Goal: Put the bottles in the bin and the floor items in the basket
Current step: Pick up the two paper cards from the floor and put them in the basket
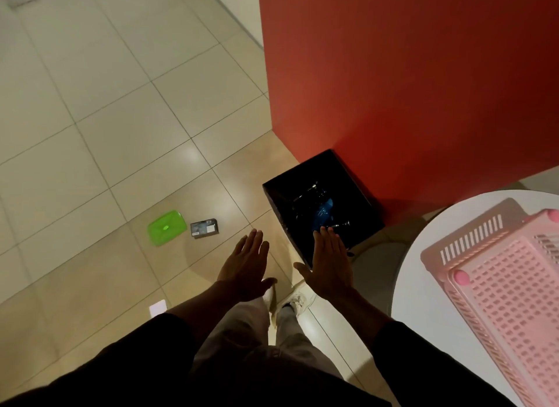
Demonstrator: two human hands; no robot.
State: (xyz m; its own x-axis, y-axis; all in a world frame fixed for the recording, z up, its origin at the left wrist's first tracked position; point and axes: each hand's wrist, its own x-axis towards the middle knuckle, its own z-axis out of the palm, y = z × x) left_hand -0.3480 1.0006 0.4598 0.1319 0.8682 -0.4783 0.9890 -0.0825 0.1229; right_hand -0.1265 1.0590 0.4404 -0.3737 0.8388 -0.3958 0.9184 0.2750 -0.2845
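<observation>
A black square bin [357, 191] stands on the floor against a red wall, with a blue bottle [323, 214] and clear bottles [305, 193] inside. Left of the bin, a green lid [166, 227] and a small grey box [204, 228] lie on the tiles. A pink slotted basket [508, 288] lies upside down on a white round table [423, 303] at the right. My left hand [246, 266] is flat, empty, above the floor. My right hand [331, 263] hovers empty over the bin's near edge.
The red wall [408, 88] fills the upper right. A small white card [158, 308] lies on the floor near my feet [298, 300]. Beige tiled floor [90, 119] stretches to the left and back.
</observation>
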